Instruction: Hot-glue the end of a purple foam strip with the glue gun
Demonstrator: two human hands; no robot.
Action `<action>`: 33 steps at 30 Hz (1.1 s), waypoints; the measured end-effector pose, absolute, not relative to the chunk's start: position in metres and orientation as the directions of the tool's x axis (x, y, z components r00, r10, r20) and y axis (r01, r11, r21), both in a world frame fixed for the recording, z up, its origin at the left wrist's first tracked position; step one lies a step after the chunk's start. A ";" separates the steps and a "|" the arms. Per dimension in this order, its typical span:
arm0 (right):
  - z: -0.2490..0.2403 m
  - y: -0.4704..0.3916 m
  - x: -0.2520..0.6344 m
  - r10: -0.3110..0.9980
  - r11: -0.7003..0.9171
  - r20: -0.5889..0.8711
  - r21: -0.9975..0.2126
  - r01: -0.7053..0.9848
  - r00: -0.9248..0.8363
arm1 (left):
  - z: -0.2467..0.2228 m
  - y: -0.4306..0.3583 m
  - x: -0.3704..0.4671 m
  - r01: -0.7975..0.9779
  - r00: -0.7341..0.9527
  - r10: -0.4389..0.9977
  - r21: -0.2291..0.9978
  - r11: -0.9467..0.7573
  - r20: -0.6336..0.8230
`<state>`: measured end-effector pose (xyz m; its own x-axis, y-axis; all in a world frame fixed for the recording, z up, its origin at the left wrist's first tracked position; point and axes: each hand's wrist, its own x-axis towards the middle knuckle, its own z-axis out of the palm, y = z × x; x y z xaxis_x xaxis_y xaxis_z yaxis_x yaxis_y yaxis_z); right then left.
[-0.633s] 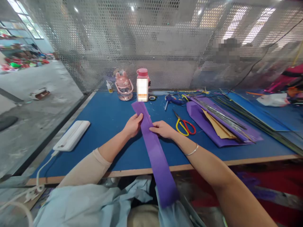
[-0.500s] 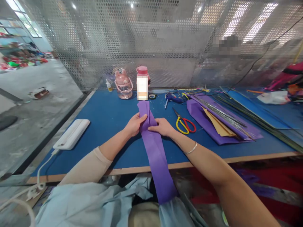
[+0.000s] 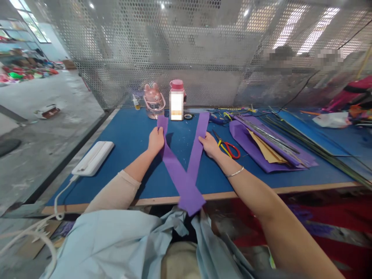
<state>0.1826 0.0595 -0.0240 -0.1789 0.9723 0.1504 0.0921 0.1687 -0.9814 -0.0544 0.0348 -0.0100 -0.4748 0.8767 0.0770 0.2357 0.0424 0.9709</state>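
Observation:
Two purple strips form a V over the blue table's front edge. My left hand (image 3: 156, 140) is closed on the upper part of the left purple strip (image 3: 174, 164). The right purple strip (image 3: 198, 143) is pinched at its side by my right hand (image 3: 209, 145). Low down, near my lap, the strips cross or join in a wider purple part (image 3: 192, 199); whether they are one piece I cannot tell. Scissors (image 3: 231, 149) with yellow and red handles lie just right of my right hand, partly behind it.
On the blue table (image 3: 128, 133) a white power bank (image 3: 93, 159) with a cable lies left. Two pink bottles (image 3: 154, 101) and a small glue bottle (image 3: 136, 102) stand at the back. Purple sheets (image 3: 252, 149), brown paper (image 3: 267, 149) and green stems (image 3: 314, 143) lie right.
My hands have moved apart, left hand to the left and right hand slightly right. The purple material, earlier together between them, is now spread into a V, its lower end higher.

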 end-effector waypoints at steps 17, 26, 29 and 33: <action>-0.030 0.060 0.185 0.952 0.268 0.213 -0.928 0.260 -0.220 | 0.009 0.036 -0.096 -0.102 -0.165 0.945 0.958 0.269 -0.283; -0.031 0.062 0.169 0.942 0.335 0.309 -0.845 0.416 -0.131 | 0.018 0.015 -0.077 -0.218 0.003 0.917 0.895 0.389 -0.398; -0.027 0.066 0.149 0.928 0.373 0.312 -0.798 0.474 -0.206 | 0.018 0.012 -0.070 -0.295 0.025 0.931 0.887 0.355 -0.365; -0.015 0.062 0.128 0.890 0.453 0.392 -0.705 0.546 -0.233 | 0.008 0.010 -0.066 -0.331 -0.030 0.940 0.891 0.312 -0.340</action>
<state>0.1283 0.0621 -0.0155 -0.2325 0.8902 0.3917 0.5459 0.4528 -0.7050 -0.0664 0.0098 0.0079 -0.0301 0.9398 -0.3404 -0.3312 0.3120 0.8905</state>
